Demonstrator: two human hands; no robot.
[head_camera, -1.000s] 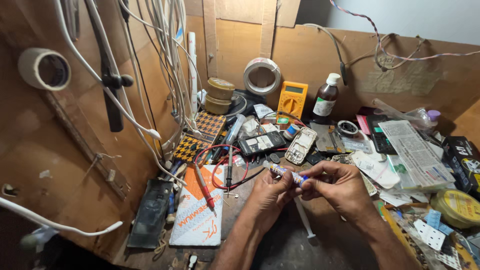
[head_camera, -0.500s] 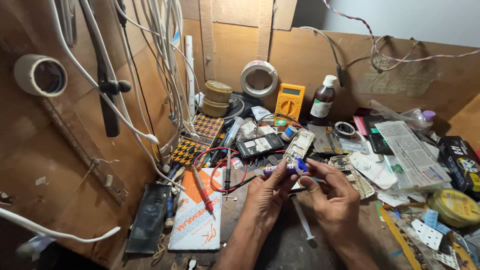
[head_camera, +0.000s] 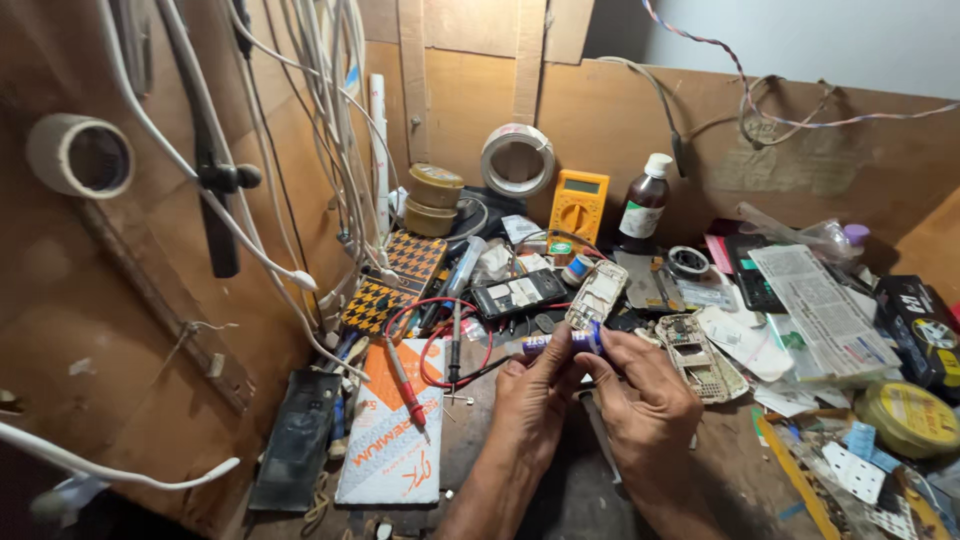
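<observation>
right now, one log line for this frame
left hand: holds small blue tube | right hand: fingers at tube's end | behind: opened phone shell, yellow multimeter

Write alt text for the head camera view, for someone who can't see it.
Two bare hands, left hand and right hand, hold a small blue and white tube over a cluttered wooden workbench. Around them lie opened phone parts, red and black probe leads, a yellow multimeter and a brown bottle.

yellow multimeter (head_camera: 578, 203), brown bottle (head_camera: 643, 212) with white cap, orange-and-black houndstooth box (head_camera: 394, 283), red probe (head_camera: 404, 381), black probe (head_camera: 454, 341), blue-purple tube (head_camera: 562, 344), white cables (head_camera: 320, 130), yellow tape roll (head_camera: 909, 418)
</observation>
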